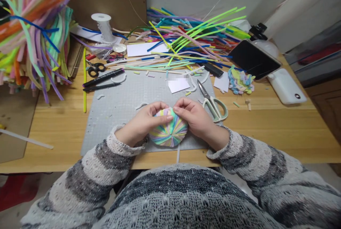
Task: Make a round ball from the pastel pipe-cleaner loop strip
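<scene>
Fingers (165, 118) of the left hand (145, 117) are closed on the upper left edge of a ball (169, 137), with the thumb laid flat over its front. Thumb and forefinger of the right hand (197, 115) pinch its upper right edge; whatever lies between their tips is hidden. Squat and rounded, the ball sits between both sets of fingers, its soft, fuzzy strips of pink, yellow, mint, blue and lilac running out from one center like segments. Under the fingers spreads a smooth gray mat (114, 115) printed with a fine grid. Just right of the right fingers lie metal scissors (210, 99) with pale green looped handles. Farther right are a fluffy pastel clump (241, 81), a glossy dark phone (253, 58) and a rounded white block (285, 86) bearing a dark round badge, unreadable. Beyond the fingertips, fuzzy wires (186, 42) heap up in bright colors. Left of and beyond the left fingers, a black marker (103, 79) carries pale lettering too small to read.
</scene>
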A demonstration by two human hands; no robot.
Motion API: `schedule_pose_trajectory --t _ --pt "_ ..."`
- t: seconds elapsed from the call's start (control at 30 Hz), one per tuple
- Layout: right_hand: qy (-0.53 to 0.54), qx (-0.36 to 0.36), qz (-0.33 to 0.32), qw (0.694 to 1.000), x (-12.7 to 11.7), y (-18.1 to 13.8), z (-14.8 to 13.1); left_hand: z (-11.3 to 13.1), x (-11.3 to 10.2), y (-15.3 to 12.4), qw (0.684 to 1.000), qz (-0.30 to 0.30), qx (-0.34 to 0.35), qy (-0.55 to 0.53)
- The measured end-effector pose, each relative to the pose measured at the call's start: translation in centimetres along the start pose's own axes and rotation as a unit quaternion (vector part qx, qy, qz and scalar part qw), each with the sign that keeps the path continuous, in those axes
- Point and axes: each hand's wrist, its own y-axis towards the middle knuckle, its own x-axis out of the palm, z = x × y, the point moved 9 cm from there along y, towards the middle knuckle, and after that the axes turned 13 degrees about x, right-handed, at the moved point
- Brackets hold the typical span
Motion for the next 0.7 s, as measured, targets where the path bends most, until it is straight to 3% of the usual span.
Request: schedule_pose_trajectory --t 0.27,0.7 --pt "-0.024 0.004 -0.049 0.999 1.1 -0.3 -0.1 2.3 -0.3 0.2 0.994 0.020 0.076 0.078" --pt "-0.121 -0.092 -0.005 0.988 1.5 -1.8 -2.8 3.5 0.0 -0.5 0.978 0.011 0.126 0.163"
